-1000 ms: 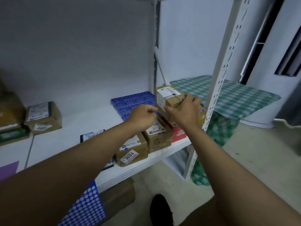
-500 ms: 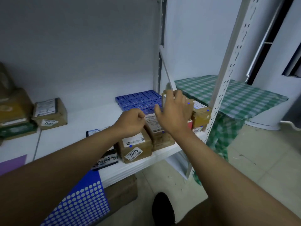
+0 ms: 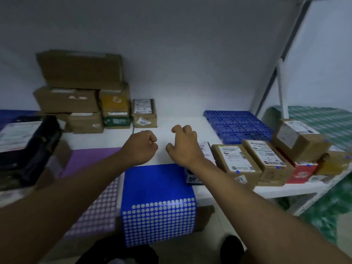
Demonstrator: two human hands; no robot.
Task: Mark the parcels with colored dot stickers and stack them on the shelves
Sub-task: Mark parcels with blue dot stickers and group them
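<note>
My left hand [image 3: 141, 146] is a closed fist above the white shelf [image 3: 181, 123], with nothing visible in it. My right hand [image 3: 184, 147] hovers beside it, fingers loosely curled and empty. Below both hands a blue dot sticker sheet [image 3: 158, 202] hangs over the shelf's front edge, with a purple sticker sheet [image 3: 95, 187] to its left. To the right stands a row of labelled brown parcels [image 3: 236, 162] bearing blue dots. A small parcel [image 3: 299, 138] sits on top of that row, above a red box [image 3: 302, 170].
Several unmarked brown boxes [image 3: 80, 92] are stacked at the back left, with a small labelled box [image 3: 144, 113] beside them. A black parcel [image 3: 28, 145] lies at the far left. A blue perforated mat [image 3: 238, 124] lies at the back right. A green checked cloth [image 3: 323, 119] shows beyond the shelf upright [image 3: 297, 44].
My right hand has let go of the small parcel, which now rests on the row at the right. Both hands have drawn back left to the shelf's middle, and the view swung left.
</note>
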